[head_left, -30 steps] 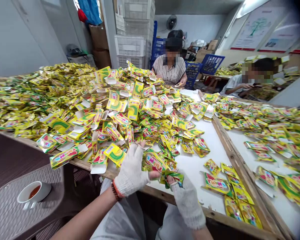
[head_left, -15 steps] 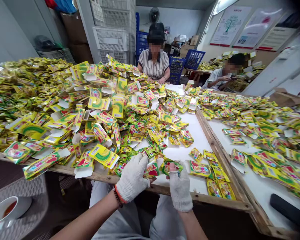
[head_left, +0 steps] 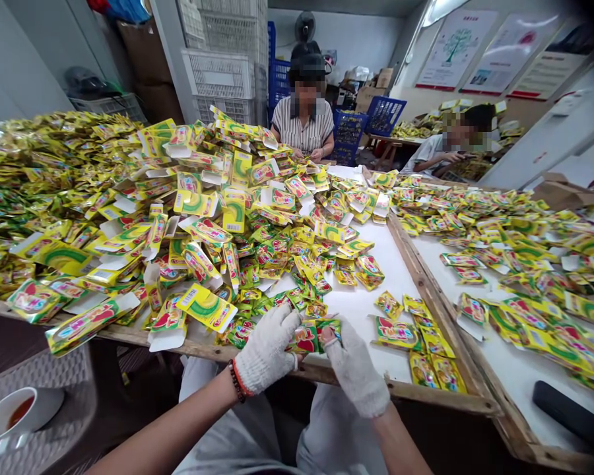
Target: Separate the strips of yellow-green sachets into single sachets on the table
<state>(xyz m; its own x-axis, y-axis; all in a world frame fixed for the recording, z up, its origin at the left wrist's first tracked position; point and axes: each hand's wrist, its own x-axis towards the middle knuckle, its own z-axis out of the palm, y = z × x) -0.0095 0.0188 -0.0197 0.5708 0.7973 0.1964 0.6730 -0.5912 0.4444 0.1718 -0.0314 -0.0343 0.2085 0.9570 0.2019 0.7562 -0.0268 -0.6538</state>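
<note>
On my feed, the left hand (head_left: 266, 341) and right hand (head_left: 356, 367) pinch a yellow foil sachet (head_left: 307, 338) between nearly closed fingers. Its long axis runs crosswise, both hands equally near, with the sachet heap (head_left: 202, 218) beyond the fingers.

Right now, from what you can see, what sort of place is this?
Probably a small packing workshop: heaps of yellow printed sachets cover a wood-framed white table, with stacked plastic crates behind.

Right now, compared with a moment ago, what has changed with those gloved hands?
The right hand has tilted inward toward the left hand, closing on the sachets between them, which stay held. The heaped sachets and the tea cup look unchanged.
</note>
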